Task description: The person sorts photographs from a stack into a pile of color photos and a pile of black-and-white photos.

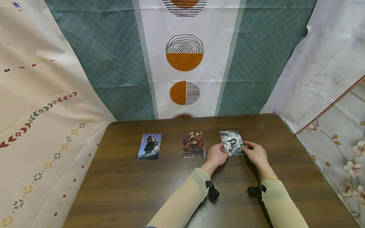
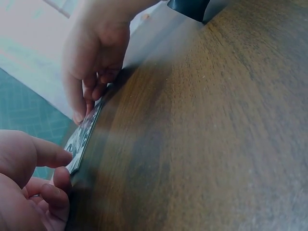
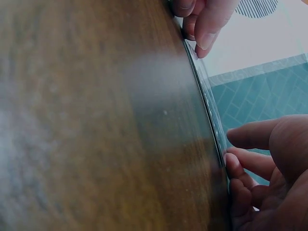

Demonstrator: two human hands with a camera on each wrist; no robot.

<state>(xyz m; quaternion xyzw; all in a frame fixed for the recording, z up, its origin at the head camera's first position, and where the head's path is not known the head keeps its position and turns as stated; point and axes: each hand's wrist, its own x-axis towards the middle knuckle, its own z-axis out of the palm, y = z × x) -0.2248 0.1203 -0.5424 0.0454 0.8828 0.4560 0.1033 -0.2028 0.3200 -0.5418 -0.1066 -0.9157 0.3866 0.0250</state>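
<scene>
A black-and-white photo card (image 1: 232,142) lies near the far right of the wooden table, its long sides pointing away from me. My left hand (image 1: 217,155) holds its near left corner, thumb at the edge and fingers curled. On the opposite side, my right hand (image 1: 255,154) pinches the near right edge, thumb over the picture. The left wrist view shows the card's edge (image 2: 86,144) as a thin layered stack low against the tabletop, between left fingertips (image 2: 66,156) and the right hand (image 2: 98,72). In the right wrist view, the right thumb and fingers meet the stack's edge (image 3: 209,108).
Left of the hands lies a brown-red photo card (image 1: 193,144), with a purple-blue photo card (image 1: 149,145) farther left, roughly in one row. Bare wooden table (image 1: 128,190) spreads in front. A patterned cloth (image 1: 185,63) hangs behind the far edge, with more cloths at both sides.
</scene>
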